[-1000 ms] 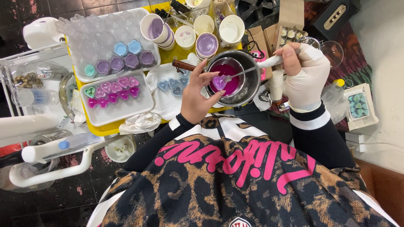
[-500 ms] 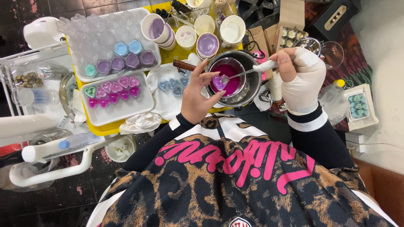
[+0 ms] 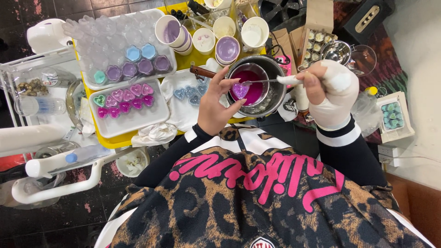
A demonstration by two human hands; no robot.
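holding a small purple heart-shaped mould (image 3: 240, 90) between thumb and fingertips, the left hand (image 3: 216, 108) pinches it over a metal pot (image 3: 271, 69) of magenta liquid wax (image 3: 253, 85). the mould looks light, thin-walled and probably slippery once wet, so a grip on its outer edges, clear of the filled centre, seems safest; tipped, it would likely spill. the left wrist bends upward from a black sleeve, fingers arched and slightly fanned above the pinch. the right hand (image 3: 328, 92), in a white glove, closes around the pale handle of a metal spoon (image 3: 266, 81), whose bowl reaches to the mould; the spoon looks stiff and easy to steer from the handle end. the right forearm comes in from the person's right, wrist level. beyond the left hand lies a white tray (image 3: 138, 120) with pink and teal filled hearts, and farther out a second tray (image 3: 94, 84) of clear, blue and purple flower moulds. past the pot stand paper cups (image 3: 227, 48), some stained purple. blue wax hearts (image 3: 188, 92) rest on white paper just beside the left fingers.
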